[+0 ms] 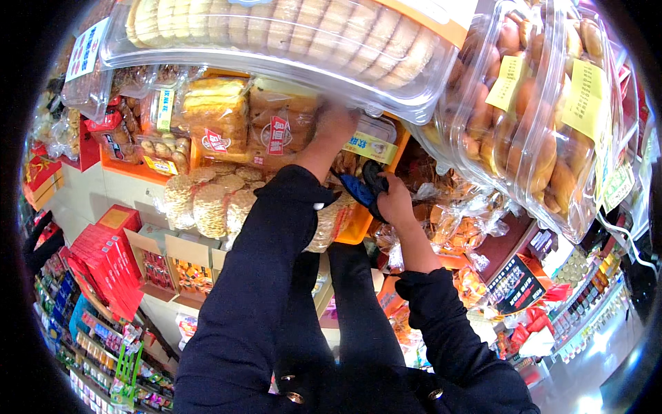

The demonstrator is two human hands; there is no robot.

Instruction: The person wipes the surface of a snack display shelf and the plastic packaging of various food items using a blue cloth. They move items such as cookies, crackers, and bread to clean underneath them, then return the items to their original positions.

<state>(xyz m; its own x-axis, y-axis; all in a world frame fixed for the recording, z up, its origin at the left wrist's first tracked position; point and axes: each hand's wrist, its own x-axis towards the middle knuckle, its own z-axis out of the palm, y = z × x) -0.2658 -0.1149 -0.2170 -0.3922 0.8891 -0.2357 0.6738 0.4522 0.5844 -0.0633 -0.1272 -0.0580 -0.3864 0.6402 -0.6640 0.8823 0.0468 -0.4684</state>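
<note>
My left hand (336, 124) reaches in among packaged baked goods, beside a bag of brown pastries (279, 127) and a clear box with a yellow label (370, 145). Its fingers are blurred and partly hidden under the large clear tray of round pastries (279, 31), so its grip cannot be told. Lower right of it, my right hand (397, 199) is closed on a black and blue object (362, 191), perhaps a folded cloth or glove. A bag of yellow sliced cake (214, 116) lies at the left.
Clear clamshell boxes of brown buns (532, 124) stack at the right. Net-like round snacks (217, 202) lie in front of the orange display bin (357, 227). Red boxes (106, 259) and open cartons (176, 269) stand lower left. Wrapped snacks (455, 222) fill the area right of my right hand.
</note>
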